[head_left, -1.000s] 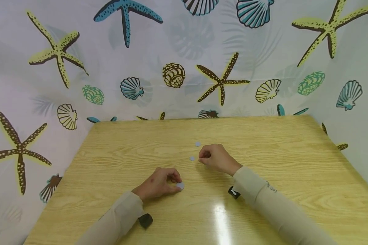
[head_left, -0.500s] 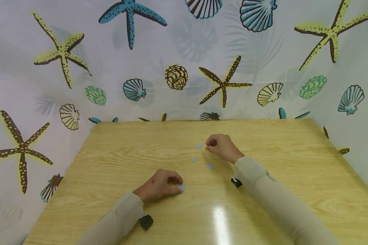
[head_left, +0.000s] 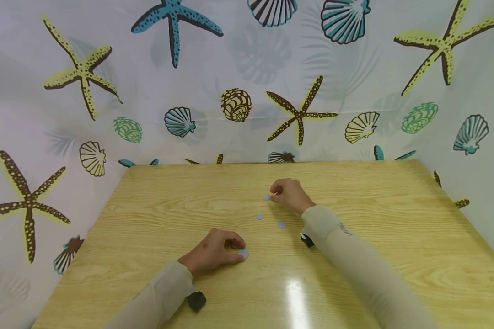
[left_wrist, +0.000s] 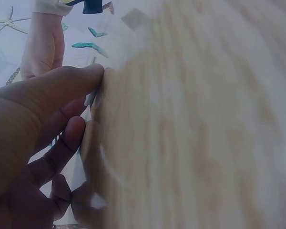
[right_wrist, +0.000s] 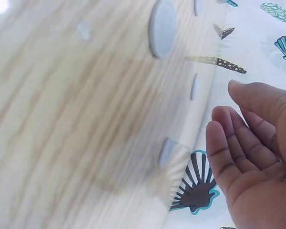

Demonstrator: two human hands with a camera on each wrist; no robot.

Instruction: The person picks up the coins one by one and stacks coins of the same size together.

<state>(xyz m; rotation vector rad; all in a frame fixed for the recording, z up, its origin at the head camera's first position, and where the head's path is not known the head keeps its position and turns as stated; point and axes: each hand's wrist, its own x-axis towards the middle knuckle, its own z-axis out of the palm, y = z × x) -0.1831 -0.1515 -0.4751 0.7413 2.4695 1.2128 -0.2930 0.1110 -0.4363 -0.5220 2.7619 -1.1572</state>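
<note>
My left hand [head_left: 216, 249] rests on the wood-look table [head_left: 169, 196], thumb and forefinger pinching the edges of a flat, light grey disc [head_left: 243, 253]. In the left wrist view, the disc's thin edge [left_wrist: 90, 98] shows between thumb and fingers. Farther back, my right hand [head_left: 291, 194] hovers with thumb and forefinger apart, beside the farthest grey disc [head_left: 266, 197]. The right wrist view shows that hand [right_wrist: 257, 143] holding nothing, its fingers loosely bent. A smaller disc [head_left: 259, 216] lies between the hands, and another disc [head_left: 281, 225] lies nearer me, below the right hand.
A white cloth [head_left: 206, 146] printed with starfish and shells stands behind the table and along both sides. Black wrist cameras [head_left: 196, 301] hang under both beige sleeves [head_left: 164, 288]. Light reflects off the table's front middle.
My right hand moves back and rightward, uncovering a disc on the table, then shifts left toward the farthest disc. My left hand stays at its disc. The head view shifts slightly.
</note>
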